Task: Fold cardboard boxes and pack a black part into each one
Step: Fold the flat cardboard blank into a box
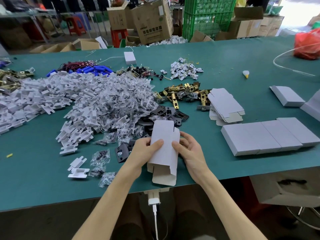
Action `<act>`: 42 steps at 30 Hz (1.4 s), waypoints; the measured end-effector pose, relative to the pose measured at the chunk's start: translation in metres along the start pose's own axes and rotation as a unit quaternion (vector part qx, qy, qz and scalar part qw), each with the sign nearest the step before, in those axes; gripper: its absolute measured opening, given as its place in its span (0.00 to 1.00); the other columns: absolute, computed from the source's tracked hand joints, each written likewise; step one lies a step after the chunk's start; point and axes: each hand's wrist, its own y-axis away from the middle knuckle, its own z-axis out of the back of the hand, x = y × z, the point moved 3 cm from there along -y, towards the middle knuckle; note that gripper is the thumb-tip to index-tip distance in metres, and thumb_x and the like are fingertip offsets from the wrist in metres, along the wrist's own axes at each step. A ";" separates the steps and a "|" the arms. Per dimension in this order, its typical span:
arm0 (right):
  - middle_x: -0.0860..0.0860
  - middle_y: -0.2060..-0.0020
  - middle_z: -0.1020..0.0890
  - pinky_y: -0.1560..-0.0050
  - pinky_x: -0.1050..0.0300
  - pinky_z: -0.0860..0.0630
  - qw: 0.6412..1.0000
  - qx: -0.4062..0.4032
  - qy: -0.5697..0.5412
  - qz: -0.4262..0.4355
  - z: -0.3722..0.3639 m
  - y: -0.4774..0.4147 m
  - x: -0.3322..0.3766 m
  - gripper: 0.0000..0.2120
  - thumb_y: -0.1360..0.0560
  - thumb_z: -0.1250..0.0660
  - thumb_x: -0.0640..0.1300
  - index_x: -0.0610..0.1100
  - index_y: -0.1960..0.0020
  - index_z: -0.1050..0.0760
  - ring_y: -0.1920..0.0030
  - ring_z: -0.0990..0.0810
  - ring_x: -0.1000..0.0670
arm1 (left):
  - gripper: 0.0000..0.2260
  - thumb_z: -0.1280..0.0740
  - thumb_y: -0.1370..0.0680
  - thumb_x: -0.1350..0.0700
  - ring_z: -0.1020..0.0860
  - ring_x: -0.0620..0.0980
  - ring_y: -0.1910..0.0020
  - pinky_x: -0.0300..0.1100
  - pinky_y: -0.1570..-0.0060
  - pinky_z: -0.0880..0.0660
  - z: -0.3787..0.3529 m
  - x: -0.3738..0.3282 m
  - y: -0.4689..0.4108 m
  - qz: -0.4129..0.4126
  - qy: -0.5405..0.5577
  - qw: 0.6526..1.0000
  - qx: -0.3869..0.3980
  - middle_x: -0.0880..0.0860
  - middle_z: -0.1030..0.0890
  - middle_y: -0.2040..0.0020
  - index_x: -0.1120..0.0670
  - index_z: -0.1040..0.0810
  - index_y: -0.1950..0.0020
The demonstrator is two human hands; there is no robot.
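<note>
While our left hand [143, 151] at 9 o'clock and right hand [190, 153] at 3 hold the half-open box [164, 134] in curled fingers [156, 142] above the tabletop [225, 75], we'd square its walls before tucking flaps; black parts [166, 114] lie at 12.

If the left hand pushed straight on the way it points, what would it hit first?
The left hand grips the white box; pushed onward, it would probably meet the pile of black plates just beyond, though depth is unclear.

A white cardboard box [165, 134], half-formed with both end flaps open, tilts lengthwise just before a pile of flat black parts [180, 115].
</note>
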 end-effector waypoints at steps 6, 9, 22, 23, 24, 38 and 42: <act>0.48 0.41 0.15 0.42 0.53 0.19 1.000 0.011 0.009 0.000 -0.003 0.003 0.000 0.23 0.24 0.25 0.45 0.45 0.31 0.26 0.40 0.16 0.46 | 0.08 0.26 0.20 0.56 0.14 0.49 0.56 0.39 0.61 0.19 -0.002 0.003 0.001 -0.008 0.039 0.999 -0.030 0.54 0.12 0.51 0.59 0.17 0.45; 0.50 0.40 0.15 0.41 0.54 0.19 0.999 0.025 0.036 0.005 -0.008 0.006 0.004 0.26 0.23 0.27 0.48 0.45 0.29 0.28 0.39 0.16 0.48 | 0.10 0.26 0.20 0.55 0.15 0.50 0.54 0.40 0.60 0.19 -0.005 0.002 0.001 -0.031 0.031 0.997 -0.056 0.55 0.13 0.49 0.59 0.18 0.43; 0.50 0.37 0.16 0.43 0.52 0.18 0.998 0.050 0.044 0.011 -0.013 0.010 0.011 0.22 0.19 0.31 0.40 0.45 0.26 0.28 0.38 0.17 0.48 | 0.15 0.24 0.22 0.53 0.15 0.48 0.52 0.37 0.58 0.19 -0.010 0.011 0.000 -0.070 0.042 0.995 -0.054 0.55 0.15 0.46 0.59 0.20 0.40; 0.51 0.38 0.16 0.44 0.52 0.18 0.998 0.050 0.044 0.013 -0.014 0.010 0.011 0.22 0.19 0.32 0.40 0.46 0.26 0.29 0.39 0.16 0.47 | 0.15 0.24 0.22 0.53 0.15 0.47 0.52 0.37 0.58 0.19 -0.010 0.013 -0.001 -0.071 0.043 0.995 -0.051 0.55 0.15 0.46 0.58 0.20 0.40; 0.50 0.39 0.16 0.45 0.53 0.17 0.998 0.048 0.044 0.013 -0.014 0.010 0.011 0.23 0.19 0.32 0.40 0.46 0.25 0.30 0.40 0.16 0.47 | 0.15 0.24 0.22 0.53 0.15 0.46 0.53 0.37 0.59 0.19 -0.009 0.015 -0.001 -0.072 0.046 0.995 -0.050 0.56 0.15 0.46 0.58 0.21 0.40; 0.43 0.50 0.14 0.48 0.52 0.18 0.997 0.039 0.062 0.022 -0.014 0.010 0.011 0.25 0.20 0.29 0.43 0.52 0.25 0.31 0.48 0.14 0.44 | 0.28 0.26 0.25 0.46 0.16 0.56 0.51 0.52 0.50 0.16 -0.007 0.023 0.006 -0.150 0.066 0.985 -0.044 0.61 0.17 0.46 0.45 0.27 0.26; 0.44 0.52 0.14 0.51 0.53 0.17 0.997 0.030 0.066 0.021 -0.013 0.011 0.012 0.21 0.20 0.30 0.43 0.51 0.29 0.29 0.50 0.14 0.45 | 0.22 0.26 0.25 0.46 0.15 0.51 0.52 0.48 0.54 0.16 -0.010 0.022 0.008 -0.152 0.065 0.985 -0.037 0.59 0.17 0.47 0.43 0.24 0.31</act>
